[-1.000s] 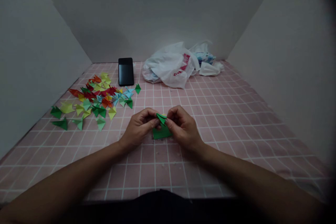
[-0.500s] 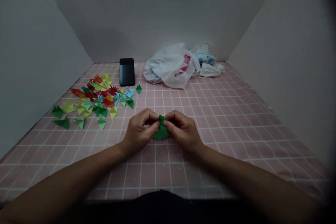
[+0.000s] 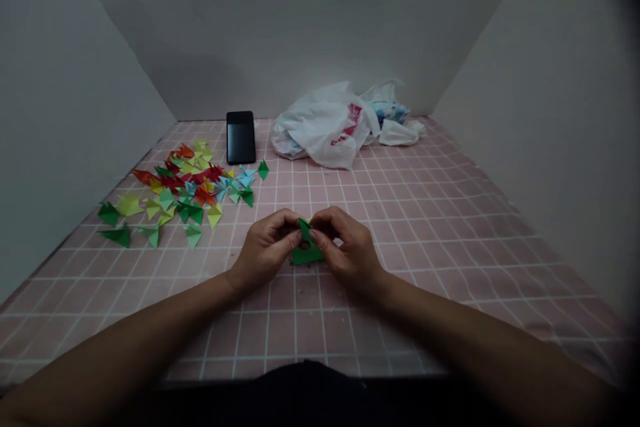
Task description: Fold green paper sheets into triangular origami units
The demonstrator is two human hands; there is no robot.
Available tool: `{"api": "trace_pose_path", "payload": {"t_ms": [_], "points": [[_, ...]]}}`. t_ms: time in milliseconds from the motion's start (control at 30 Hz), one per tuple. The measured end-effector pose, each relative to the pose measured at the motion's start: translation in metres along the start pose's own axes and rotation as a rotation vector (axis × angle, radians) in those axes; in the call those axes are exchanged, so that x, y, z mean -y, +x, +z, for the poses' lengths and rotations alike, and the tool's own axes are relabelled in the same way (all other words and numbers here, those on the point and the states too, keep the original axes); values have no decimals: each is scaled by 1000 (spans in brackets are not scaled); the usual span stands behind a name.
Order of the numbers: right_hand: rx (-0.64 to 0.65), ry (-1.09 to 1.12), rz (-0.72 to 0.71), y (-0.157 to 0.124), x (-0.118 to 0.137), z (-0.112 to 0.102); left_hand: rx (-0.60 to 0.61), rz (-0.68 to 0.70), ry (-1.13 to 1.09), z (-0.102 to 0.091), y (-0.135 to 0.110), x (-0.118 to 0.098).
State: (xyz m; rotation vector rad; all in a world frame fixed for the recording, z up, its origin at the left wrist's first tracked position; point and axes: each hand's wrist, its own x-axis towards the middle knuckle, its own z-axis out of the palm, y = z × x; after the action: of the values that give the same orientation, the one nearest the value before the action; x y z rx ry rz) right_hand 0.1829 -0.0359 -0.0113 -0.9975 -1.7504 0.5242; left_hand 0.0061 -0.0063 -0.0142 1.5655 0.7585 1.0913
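A small piece of green paper [image 3: 306,256], partly folded, is pinched between my two hands just above the checked tablecloth. My left hand [image 3: 267,245] grips its left side between thumb and forefinger. On the opposite side, my right hand [image 3: 349,245] holds the paper the same way, thumb facing me. A bit of yellow shows at the paper's top edge between the fingertips. The fingers hide part of the folds.
Several folded paper pieces [image 3: 189,212] in green, yellow, red, orange and blue lie in a loose pile at the left. Behind them rests a black phone [image 3: 241,138]. A crumpled white plastic bag [image 3: 320,127] and white tissues [image 3: 400,133] sit by the back wall.
The green paper's upper part has opened into a slanted flap, with a gap showing below it. My fingers have shifted slightly on the paper; both hands stay in nearly the same place.
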Motion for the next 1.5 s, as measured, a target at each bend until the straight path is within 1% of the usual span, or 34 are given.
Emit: {"api": "trace_pose_path", "payload": {"t_ms": [100, 167, 267, 333, 400, 533, 900, 1067, 1200, 1367, 1500], "points": [[-9, -34, -20, 0, -1, -1, 14, -28, -46, 0, 1, 1], [-29, -62, -19, 0, -1, -1, 22, -13, -10, 0, 1, 1], [-76, -106, 25, 0, 0, -1, 45, 59, 147, -1, 1, -1], [-89, -95, 47, 0, 1, -1, 49, 124, 270, -1, 0, -2], [-63, -37, 57, 0, 1, 0, 37, 179, 360, -2, 0, -3], [-7, 48, 75, -1, 1, 1, -2, 258, 467, -2, 0, -3], [32, 39, 42, -2, -1, 1, 26, 383, 641, -3, 2, -5], [40, 66, 93, -2, 0, 1, 13, 455, 703, -3, 2, -3], [47, 126, 142, -1, -1, 1, 18, 454, 697, -3, 2, -3], [56, 258, 277, -2, -1, 3, -5, 381, 628, -3, 2, -6], [80, 362, 355, -2, 0, 3, -12, 379, 607, -3, 1, -6]]}}
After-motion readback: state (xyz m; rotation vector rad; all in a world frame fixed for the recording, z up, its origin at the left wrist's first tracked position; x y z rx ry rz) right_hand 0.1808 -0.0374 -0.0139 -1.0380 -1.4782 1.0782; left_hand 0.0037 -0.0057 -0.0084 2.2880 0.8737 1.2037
